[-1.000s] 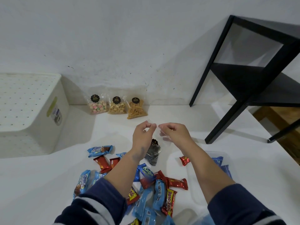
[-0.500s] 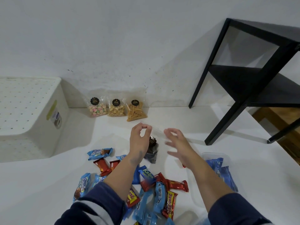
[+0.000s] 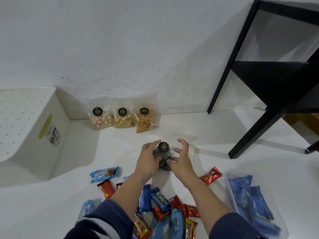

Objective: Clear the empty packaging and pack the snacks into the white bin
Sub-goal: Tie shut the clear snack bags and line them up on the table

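A: Head view, centre. What's logged?

B: Item 1: dark snack bag (image 3: 163,156), clear wrap w/ black round label on top, upright on white tabletop (image 3: 215,135). Left hand (image 3: 148,161) curled round its left side, thumb near the label, gripping it. Right hand (image 3: 181,161) on the other side, fingers spread and half bent; lower fingers look to touch the wrap, upper ones apart from it. Can't tell if it really grips.

A: The bin?

B: Item 2: white bin (image 3: 34,135), far left, well apart from the bag. Dotted top face, green-and-grey sticker on the side facing the hands. Can't tell which way up it sits.

A: Back row?

B: Items 3–5, against the wall (image 3: 120,49), side by side: pastel puffs bag (image 3: 101,120), nut bag (image 3: 122,119), orange sticks bag (image 3: 144,121). Same black labels.

A: Near edge?

B: Pile of wrapped bars (image 3: 160,204) under and btwn the forearms, blue, red, yellow. Blue wafer pack (image 3: 104,173) left of the pile, red candy (image 3: 211,175) right of the right wrist. Clear tray (image 3: 255,204) far right w/ blue packs inside.

A: Other?

B: Black side table (image 3: 269,83), upper right. Navy sleeves, left one w/ pale stripes.
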The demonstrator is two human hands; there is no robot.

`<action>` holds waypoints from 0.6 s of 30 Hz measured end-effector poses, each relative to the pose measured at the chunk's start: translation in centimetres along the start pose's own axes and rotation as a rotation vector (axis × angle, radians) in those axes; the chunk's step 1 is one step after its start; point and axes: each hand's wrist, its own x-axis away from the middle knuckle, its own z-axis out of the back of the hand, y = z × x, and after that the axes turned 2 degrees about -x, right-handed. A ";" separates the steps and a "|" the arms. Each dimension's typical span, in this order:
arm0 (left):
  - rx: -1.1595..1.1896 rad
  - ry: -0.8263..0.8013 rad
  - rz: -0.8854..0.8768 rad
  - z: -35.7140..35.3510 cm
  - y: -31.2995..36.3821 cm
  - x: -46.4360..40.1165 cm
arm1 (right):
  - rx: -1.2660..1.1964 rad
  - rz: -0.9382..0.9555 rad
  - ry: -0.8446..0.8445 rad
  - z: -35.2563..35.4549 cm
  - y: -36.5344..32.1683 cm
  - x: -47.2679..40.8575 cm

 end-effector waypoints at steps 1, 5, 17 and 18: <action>0.017 -0.005 -0.007 -0.1 0.5 -0.7 | 0.030 0.024 0.008 0.2 -0.3 -1.0; 0.040 -0.027 -0.052 -0.1 2.3 -5.1 | 0.137 0.086 0.082 1.8 -2.1 -6.2; -0.054 0.029 -0.038 -0.3 4.5 -16.4 | 0.221 0.153 0.063 3.0 -5.2 -18.1; -0.059 0.023 -0.033 -0.4 4.4 -16.4 | 0.216 0.147 0.058 2.9 -5.1 -18.3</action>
